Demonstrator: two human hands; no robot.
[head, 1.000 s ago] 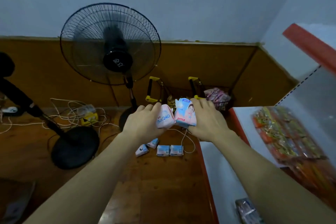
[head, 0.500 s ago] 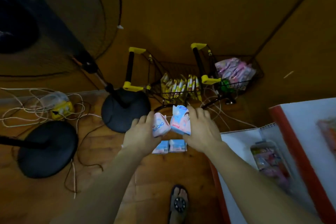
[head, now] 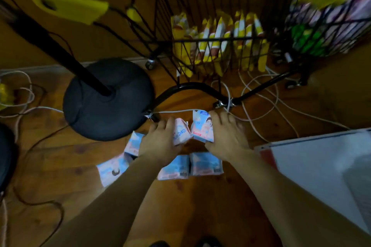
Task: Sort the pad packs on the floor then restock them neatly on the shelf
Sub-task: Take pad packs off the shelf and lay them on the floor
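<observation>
L hand (head: pixel 158 142) grips crinkly pink pad pack (head: pixel 181 133); R hand (head: pixel 226 136) grips glossy pack (head: pixel 201 126), above wood floor (head: pixel 200 206).

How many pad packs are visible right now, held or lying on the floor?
6. One in the left hand, marked 240; one in the right hand; four on the floor. The arms may hide more.

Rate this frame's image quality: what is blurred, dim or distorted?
Head view: dim, warm light; motion blur smears the yellow handles and the basket packs; wide-angle bending curves the edges; the left hand and right hand, each gripping a pad pack, read fairly sharp.
</observation>
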